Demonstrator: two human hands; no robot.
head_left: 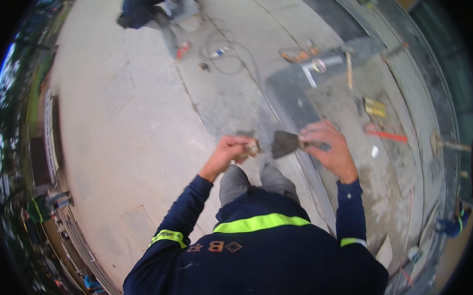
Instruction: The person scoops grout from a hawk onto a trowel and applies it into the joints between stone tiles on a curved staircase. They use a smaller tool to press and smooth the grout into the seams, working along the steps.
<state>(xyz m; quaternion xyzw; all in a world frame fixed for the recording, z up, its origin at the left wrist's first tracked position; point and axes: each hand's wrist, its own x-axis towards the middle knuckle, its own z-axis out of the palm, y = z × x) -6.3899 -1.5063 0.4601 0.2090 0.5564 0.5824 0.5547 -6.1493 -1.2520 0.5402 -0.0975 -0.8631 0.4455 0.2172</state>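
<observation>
Head, left hand point(229, 151): pinching irregular tan lump point(254, 148)
Right hand point(330, 147): clamped on grey flat-bladed scraper point(285, 144)
Likely step: holding; next: steadiness

Co-worker point(139, 7) bent over, top left, dark top, bright yellow-green band. Red item point(183, 50) on the pale floor point(111, 115) nearby; white-and-blue container point(219, 52) by a looped cable point(201, 50). Upper right: round tape-like roll point(318, 65), wooden-handled hammer point(349, 70) just beside it. Below those, yellow block point(375, 107), then red bar point(389, 135), small white scrap point(374, 151). Second person point(453, 224) far right. Trees point(17, 101) along left rim, blurred.
</observation>
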